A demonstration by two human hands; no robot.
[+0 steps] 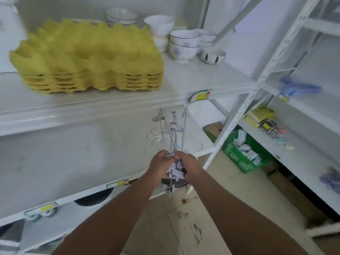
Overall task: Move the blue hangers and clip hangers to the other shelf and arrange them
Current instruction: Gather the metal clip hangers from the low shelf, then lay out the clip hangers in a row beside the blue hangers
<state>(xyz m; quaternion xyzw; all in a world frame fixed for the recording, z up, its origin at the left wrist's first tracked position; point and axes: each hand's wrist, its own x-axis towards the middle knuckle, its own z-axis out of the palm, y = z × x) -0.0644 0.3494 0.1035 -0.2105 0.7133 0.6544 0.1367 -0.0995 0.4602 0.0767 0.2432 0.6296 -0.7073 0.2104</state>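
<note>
Both my hands hold one tangled bundle of clip hangers (173,133), thin metal wires with pale lilac clips and round hooks. My left hand (160,165) grips the bundle's lower end from the left. My right hand (187,165) grips it from the right, fingers curled round the clips. The wires stick up in front of the middle shelf (82,155) of the left rack. Blue hangers (298,88) lie on a shelf of the right-hand rack. The view is blurred.
A stack of yellow egg trays (88,59) and several white bowls (184,44) stand on the upper shelf. The right rack holds yellow packets (260,115), small items and a purple thing (331,178). A green crate (242,153) and cardboard boxes sit on the floor.
</note>
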